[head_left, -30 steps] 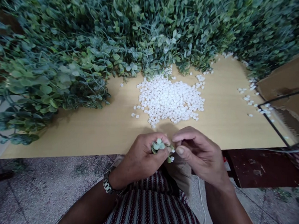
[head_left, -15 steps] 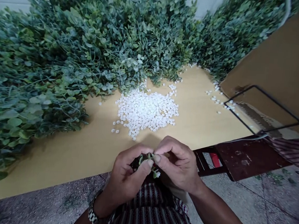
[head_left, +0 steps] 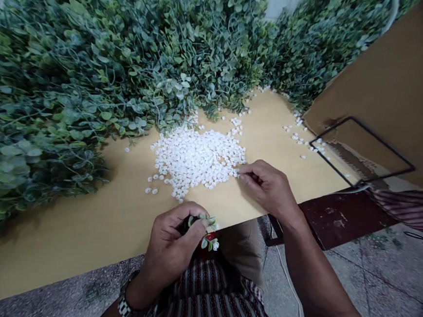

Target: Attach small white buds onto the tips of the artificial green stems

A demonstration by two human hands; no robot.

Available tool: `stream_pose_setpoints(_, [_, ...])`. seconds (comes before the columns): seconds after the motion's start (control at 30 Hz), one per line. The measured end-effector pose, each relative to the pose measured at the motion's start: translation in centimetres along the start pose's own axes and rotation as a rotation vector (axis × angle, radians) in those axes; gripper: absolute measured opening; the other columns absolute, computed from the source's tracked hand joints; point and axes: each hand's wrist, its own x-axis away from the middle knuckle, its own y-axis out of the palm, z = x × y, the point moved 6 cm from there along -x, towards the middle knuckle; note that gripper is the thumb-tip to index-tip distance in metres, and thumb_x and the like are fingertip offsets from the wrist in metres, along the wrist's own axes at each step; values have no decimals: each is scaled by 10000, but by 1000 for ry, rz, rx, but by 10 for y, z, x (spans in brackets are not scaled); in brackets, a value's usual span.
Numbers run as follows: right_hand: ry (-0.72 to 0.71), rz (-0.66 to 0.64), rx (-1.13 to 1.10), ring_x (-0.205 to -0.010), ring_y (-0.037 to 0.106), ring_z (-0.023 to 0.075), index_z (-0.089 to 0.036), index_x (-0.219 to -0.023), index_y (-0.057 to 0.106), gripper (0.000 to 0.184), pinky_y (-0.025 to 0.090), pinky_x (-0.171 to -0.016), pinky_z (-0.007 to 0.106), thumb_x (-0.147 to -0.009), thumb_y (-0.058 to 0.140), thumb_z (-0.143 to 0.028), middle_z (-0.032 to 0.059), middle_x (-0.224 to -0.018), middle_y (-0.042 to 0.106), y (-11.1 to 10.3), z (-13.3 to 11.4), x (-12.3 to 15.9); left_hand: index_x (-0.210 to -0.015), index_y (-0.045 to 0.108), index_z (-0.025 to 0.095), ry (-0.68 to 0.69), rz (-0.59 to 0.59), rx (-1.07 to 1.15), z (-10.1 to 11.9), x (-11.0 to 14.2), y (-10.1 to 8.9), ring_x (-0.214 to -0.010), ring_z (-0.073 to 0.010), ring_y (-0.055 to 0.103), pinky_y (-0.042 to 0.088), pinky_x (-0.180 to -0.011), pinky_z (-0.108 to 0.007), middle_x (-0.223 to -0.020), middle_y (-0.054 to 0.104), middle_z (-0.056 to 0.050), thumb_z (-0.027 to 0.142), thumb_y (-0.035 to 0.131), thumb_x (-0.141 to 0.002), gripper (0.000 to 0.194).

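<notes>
In my left hand (head_left: 175, 246) a small green leafy sprig (head_left: 210, 222) is pinched between thumb and fingers, with white bits at its tips. It hangs over the table's near edge, above my lap. My right hand (head_left: 266, 187) reaches to the right edge of a pile of small white flower pieces (head_left: 197, 157). Its thumb and forefinger are drawn together at one of the outermost pieces; whether that piece is lifted off the table cannot be seen.
Dense heaps of artificial greenery (head_left: 139, 50) line the back and left of the tan tabletop (head_left: 111, 224). Loose white pieces lie toward the back right, near a black wire frame (head_left: 381, 137) and a large cardboard sheet (head_left: 386, 79). A dark red board (head_left: 342, 215) sits at the right.
My right hand has left the sprig and moved forward and right to the edge of the white pile. My left hand still holds the sprig. The view has shifted slightly.
</notes>
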Motion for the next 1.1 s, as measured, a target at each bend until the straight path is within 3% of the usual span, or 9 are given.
stream_pose_setpoints(0.13, [-53, -56, 29, -694, 552, 139, -172, -837, 619, 105, 424, -635, 271, -830, 520, -139, 23, -757, 574, 5, 3, -3, -680, 625, 159, 5, -72, -14, -4, -3, 0, -473, -70, 460, 393, -464, -150, -532, 540, 32, 161, 582, -776, 105])
stream_pose_setpoints(0.33, [24, -65, 57, -688, 519, 151, -171, -771, 583, 79, 394, -642, 288, -820, 528, -143, 16, -726, 533, 1, -2, 3, -697, 631, 157, 43, -74, -14, -2, -3, 0, -472, -69, 473, 400, -459, -154, -532, 545, 33, 140, 572, -782, 105])
stream_pose_setpoints(0.47, [56, 2, -382, -650, 493, 128, -192, -795, 569, 64, 386, -579, 256, -831, 555, -141, -4, -707, 518, -1, -22, 14, -717, 656, 152, 117, -63, -33, 6, -2, 0, -559, -83, 533, 432, -524, -174, -639, 617, 7, 98, 583, -751, 97])
stream_pose_setpoints(0.6, [0, -174, -784, -634, 482, 124, -191, -792, 584, 65, 391, -569, 261, -847, 561, -165, -7, -681, 510, 15, -55, 24, -720, 664, 151, 178, -116, -48, 11, 0, 3, -607, -96, 557, 456, -587, -199, -664, 631, -2, 80, 587, -756, 111])
stream_pose_setpoints(0.87, [65, -278, -1005, -654, 488, 117, -179, -797, 606, 75, 401, -600, 267, -860, 570, -196, 3, -704, 524, 36, -60, 33, -733, 658, 140, 253, -231, -14, 10, 4, 8, -604, -103, 551, 466, -596, -221, -655, 629, -15, 78, 565, -795, 129])
stream_pose_setpoints(1.1, [66, -278, -1029, -651, 497, 124, -184, -790, 597, 89, 422, -587, 265, -861, 575, -233, 8, -697, 530, 39, -59, 35, -721, 654, 137, 253, -228, -9, 11, 4, 7, -598, -101, 553, 466, -585, -214, -645, 635, -17, 56, 562, -779, 136])
